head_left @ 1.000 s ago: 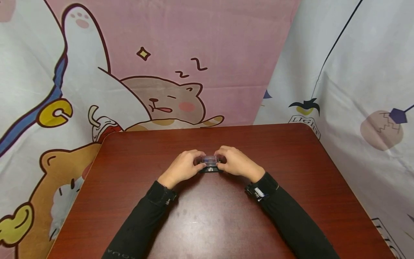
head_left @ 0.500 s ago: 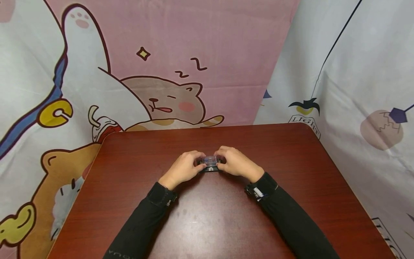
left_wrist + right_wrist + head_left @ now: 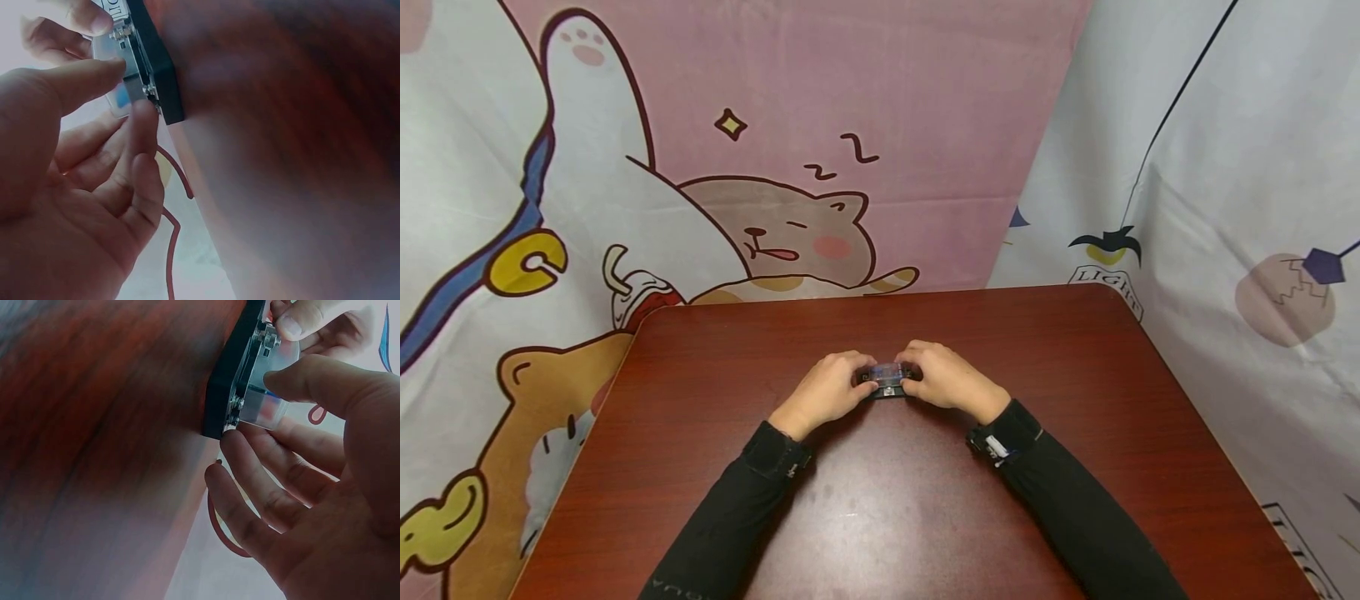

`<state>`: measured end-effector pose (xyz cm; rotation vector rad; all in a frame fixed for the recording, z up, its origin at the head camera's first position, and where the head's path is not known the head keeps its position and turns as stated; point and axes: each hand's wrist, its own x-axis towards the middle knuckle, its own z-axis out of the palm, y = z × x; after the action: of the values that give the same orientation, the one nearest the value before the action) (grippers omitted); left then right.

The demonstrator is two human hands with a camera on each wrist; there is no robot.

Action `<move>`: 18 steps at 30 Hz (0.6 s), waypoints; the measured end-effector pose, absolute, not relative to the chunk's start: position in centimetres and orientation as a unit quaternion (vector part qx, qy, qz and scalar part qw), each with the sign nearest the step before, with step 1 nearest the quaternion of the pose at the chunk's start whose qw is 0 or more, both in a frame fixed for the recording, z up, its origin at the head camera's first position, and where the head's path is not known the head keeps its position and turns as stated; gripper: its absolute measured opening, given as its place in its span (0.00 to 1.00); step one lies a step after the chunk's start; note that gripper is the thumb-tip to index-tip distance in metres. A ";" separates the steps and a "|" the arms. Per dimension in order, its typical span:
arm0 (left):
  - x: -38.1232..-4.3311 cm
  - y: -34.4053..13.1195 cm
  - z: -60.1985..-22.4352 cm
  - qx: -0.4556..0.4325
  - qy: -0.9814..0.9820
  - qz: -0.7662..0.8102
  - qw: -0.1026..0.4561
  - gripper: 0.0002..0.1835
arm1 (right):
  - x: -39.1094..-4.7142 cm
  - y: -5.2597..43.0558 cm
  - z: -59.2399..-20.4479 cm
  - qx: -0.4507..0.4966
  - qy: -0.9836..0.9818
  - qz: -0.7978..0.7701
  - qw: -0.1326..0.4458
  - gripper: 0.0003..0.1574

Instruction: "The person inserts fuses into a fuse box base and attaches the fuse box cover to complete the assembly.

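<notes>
A small device with a clear plastic cover (image 3: 889, 372) on a black base (image 3: 890, 392) sits between both hands near the middle of the table. Its exact kind is unclear. My left hand (image 3: 826, 387) pinches the cover's left end, thumb in front and fingers behind. From the right, my right hand (image 3: 953, 380) pinches the other end the same way. In the right wrist view, metal screws (image 3: 236, 403) line the black base (image 3: 217, 400) below the cover. Blue and red parts show faintly through the plastic. The fingers partly hide the device's ends.
The brown table (image 3: 865, 517) has a glossy reflection in front of the hands. Behind its far edge hangs a cloth printed with cartoon animals (image 3: 790, 233), and a pale cloth (image 3: 1210, 208) hangs at the right.
Both hands stay in nearly the same place with their hold on the cover. Slightly less of the black base shows beside the thumbs now.
</notes>
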<state>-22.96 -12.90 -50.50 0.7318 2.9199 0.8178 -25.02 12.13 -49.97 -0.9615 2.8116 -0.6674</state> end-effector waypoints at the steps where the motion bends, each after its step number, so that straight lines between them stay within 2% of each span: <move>1: -22.9 -12.9 -50.5 0.234 0.936 0.261 0.013 0.20 | -25.0 12.1 -50.0 -0.314 0.923 -0.216 0.048 0.21; 7: -22.8 -12.8 -50.3 0.224 0.942 0.248 0.025 0.24 | -25.0 12.2 -49.8 -0.315 0.925 -0.205 0.057 0.22; 13: -22.6 -13.1 -49.7 0.222 0.946 0.233 0.030 0.31 | -25.0 13.0 -49.1 -0.302 0.929 -0.196 0.080 0.37; 15: -22.6 -13.3 -49.2 0.217 0.949 0.230 0.016 0.28 | -25.1 13.2 -48.7 -0.291 0.931 -0.207 0.075 0.37; 18: -22.4 -13.6 -48.1 0.204 0.952 0.228 -0.026 0.18 | -25.2 13.5 -48.1 -0.272 0.935 -0.226 0.036 0.29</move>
<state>-22.37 -13.61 -48.08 0.6528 3.0404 0.7285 -25.19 13.53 -48.08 -0.8347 2.8710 -0.6954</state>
